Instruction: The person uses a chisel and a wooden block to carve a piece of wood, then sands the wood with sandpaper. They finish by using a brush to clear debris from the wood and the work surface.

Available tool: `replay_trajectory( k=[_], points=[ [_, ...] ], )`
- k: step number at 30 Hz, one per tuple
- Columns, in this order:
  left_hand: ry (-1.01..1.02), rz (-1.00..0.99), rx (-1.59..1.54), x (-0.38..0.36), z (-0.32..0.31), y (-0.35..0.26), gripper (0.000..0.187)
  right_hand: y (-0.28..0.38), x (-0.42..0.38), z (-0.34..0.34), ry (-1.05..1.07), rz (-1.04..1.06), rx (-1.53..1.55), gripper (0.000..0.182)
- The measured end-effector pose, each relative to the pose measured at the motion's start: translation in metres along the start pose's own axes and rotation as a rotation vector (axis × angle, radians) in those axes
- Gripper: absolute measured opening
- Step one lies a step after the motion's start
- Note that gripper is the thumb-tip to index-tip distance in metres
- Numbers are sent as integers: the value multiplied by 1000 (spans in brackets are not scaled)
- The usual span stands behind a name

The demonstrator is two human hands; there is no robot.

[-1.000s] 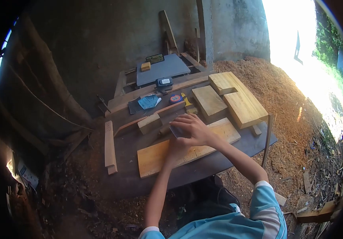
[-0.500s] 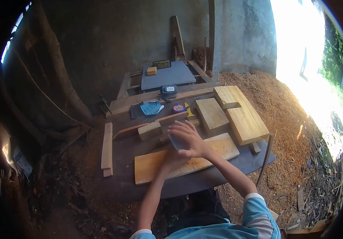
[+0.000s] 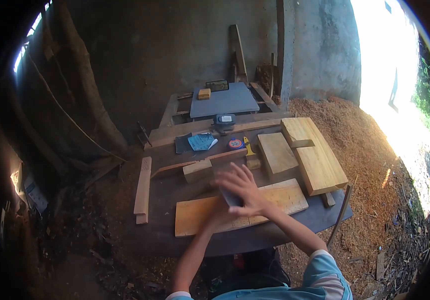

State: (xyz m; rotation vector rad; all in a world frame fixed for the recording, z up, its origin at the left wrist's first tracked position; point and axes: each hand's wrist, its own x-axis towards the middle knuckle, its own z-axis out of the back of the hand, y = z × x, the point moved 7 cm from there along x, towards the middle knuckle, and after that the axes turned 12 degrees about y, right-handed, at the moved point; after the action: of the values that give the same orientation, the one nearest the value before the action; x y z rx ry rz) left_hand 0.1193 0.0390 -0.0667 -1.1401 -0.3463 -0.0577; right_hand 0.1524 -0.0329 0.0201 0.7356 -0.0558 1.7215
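Scanning from the left, I get a dim corner of the room, where a thick trunk-like shape (image 3: 87, 82) leans near a grey wall (image 3: 175, 45) above littered ground (image 3: 82, 250). Next comes the dark tabletop (image 3: 160, 220), with a notched wooden strip (image 3: 142, 192) lying along its left side. Farther back on it I have a crumpled blue sheet (image 3: 201, 142) and, to its right, a black device (image 3: 224, 120); a small wooden block (image 3: 198, 171) sits nearer.

The left hand (image 3: 218, 212) is low over a long yellowish plank (image 3: 287, 196), mostly hidden from me, so I cannot tell its grip. A dark flat piece (image 3: 232, 198) shows between the two hands, above the plank. The right hand (image 3: 245, 194) is beside it, fingers spread and slightly blurred; I can't tell whether its palm touches the piece.

Beyond the table, a grey panel (image 3: 225, 101) bears a yellow block (image 3: 204, 94) and an upright phone (image 3: 217, 85). Back on the tabletop I find a tape measure (image 3: 235, 144), a yellow-handled tool (image 3: 249, 145), a thick block (image 3: 278, 154) and a wide, notched pale board (image 3: 323, 162). At far right, sawdust (image 3: 347, 125) covers the floor toward a glaring opening (image 3: 382, 65).
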Motion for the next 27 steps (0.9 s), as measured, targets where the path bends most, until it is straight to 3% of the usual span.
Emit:
replay_trajectory(
  k=[1,2,5,8,9,12,13,15,16,17,18,20,21,22,24,26,27],
  points=[
    [19,-20,-1,-1,1,0,88,11,-2,-2,75,108,-31,72],
    [39,-39,-3,-1,3,0,90,-8,-1,10,3,10,-17,72],
    [104,142,-30,0,-2,-2,90,-70,-7,25,-194,-290,123,71],
    [81,-84,239,-1,-4,-8,89,14,-3,2,51,160,-27,70],
    [141,23,153,2,-4,-11,88,12,-3,2,87,248,-36,70],
    [250,313,-19,3,-4,-19,82,-57,2,36,-181,-203,52,71],
    [263,373,-35,-1,-6,-21,79,-52,-2,31,-301,-175,73,73],
    [99,-49,198,4,-12,-2,81,-18,-6,14,-174,98,-78,74],
    [92,-112,180,1,-8,-16,85,-12,-9,11,-105,219,-115,75],
    [135,-34,108,2,-6,-17,89,-5,-15,5,-30,324,-140,75],
    [195,111,-3,1,-8,-16,92,-36,-12,25,-214,57,-21,71],
    [181,210,-102,1,-10,-11,96,-61,-15,31,-414,-162,212,68],
    [114,-69,197,3,-5,-23,95,-20,-14,20,-238,40,27,68],
    [108,29,-57,5,-7,-2,95,15,-15,8,-59,252,-167,68],
    [-10,201,-597,4,-12,42,95,-26,-1,31,-153,127,-137,65],
    [253,258,18,3,-9,-11,97,-58,-11,36,-240,-55,-72,62],
    [128,158,-23,3,-8,-18,94,-48,-17,32,-205,-17,-93,63]
  ],
)
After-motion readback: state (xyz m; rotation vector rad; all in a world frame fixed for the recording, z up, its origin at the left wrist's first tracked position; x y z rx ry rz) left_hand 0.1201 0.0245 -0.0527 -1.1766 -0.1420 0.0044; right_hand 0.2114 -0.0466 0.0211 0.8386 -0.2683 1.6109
